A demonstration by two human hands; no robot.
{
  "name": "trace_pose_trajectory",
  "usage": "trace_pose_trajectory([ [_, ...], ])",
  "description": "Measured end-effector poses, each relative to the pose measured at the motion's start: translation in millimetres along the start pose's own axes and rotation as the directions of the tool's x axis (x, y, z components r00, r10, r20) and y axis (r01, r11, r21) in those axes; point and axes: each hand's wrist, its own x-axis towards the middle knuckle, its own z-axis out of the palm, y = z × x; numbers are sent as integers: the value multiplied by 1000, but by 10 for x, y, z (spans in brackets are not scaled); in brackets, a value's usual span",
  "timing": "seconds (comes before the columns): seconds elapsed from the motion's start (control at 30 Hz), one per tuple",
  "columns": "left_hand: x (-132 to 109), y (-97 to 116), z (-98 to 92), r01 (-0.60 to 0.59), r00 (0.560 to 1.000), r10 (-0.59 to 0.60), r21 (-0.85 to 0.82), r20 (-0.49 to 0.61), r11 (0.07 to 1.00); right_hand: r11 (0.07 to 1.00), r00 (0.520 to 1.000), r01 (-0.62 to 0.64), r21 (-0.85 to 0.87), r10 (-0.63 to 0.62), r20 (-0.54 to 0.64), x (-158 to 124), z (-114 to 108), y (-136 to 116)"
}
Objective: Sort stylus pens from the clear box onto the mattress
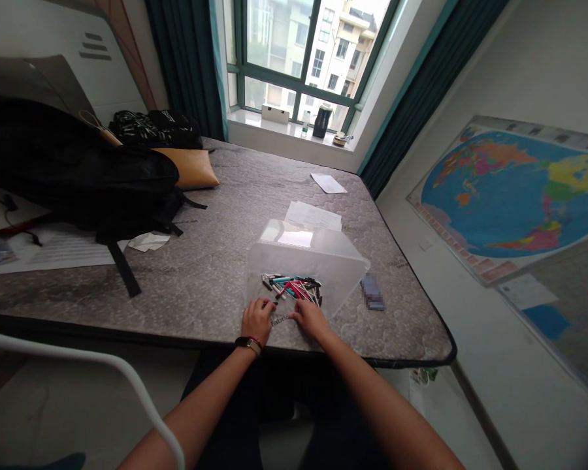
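Note:
A clear plastic box lies on the mattress, its open side seeming to face me. Inside it is a loose pile of pens, in red, light blue, black and white. My left hand is at the box's near left, fingers curled together by a small dark tip that may be a pen end. To its right, my right hand has thumb and fingers drawn together at the near edge of the pile. Whatever either hand grips is too small to make out. Printed letters show between the hands.
Paper sheets lie behind the box, and a blurred dark flat object is right of it. A black backpack and a tan pouch occupy the left. The mattress edge runs close in front of me.

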Motion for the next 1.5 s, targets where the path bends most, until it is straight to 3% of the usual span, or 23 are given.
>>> trace_pose_trajectory([
  [0.13, 100, 18, -31, -16, 997, 12, 54, 77, 998, 998, 990, 22, -56, -30, -141, -115, 117, -43],
  [0.3, 48, -70, 62, -109, 994, 107, 35, 37, 993, 993, 941, -2, -116, -37, -335, -309, 306, -81],
  [0.5, -4, -104, 145, -96, 995, 96, 50, -4, 994, 997, 916, 30, -68, -55, -397, -358, 340, -60],
  [0.7, -7, -95, 154, 14, 1000, -14, -14, -10, 1000, 1000, 898, 6, -5, -8, -440, -344, 359, -31],
  [1.13, -14, -51, 51, -51, 999, 52, -26, 8, 998, 991, 902, -46, 124, 95, -420, -296, 304, -19],
  [1.3, -8, -62, 93, -18, 1000, 17, 20, 3, 1000, 965, 977, -26, 262, 80, -198, 51, 18, -37],
  [1.5, 2, -38, 84, -12, 999, 9, 67, 36, 998, 998, 997, 52, 25, -51, -58, 627, -201, -475],
])
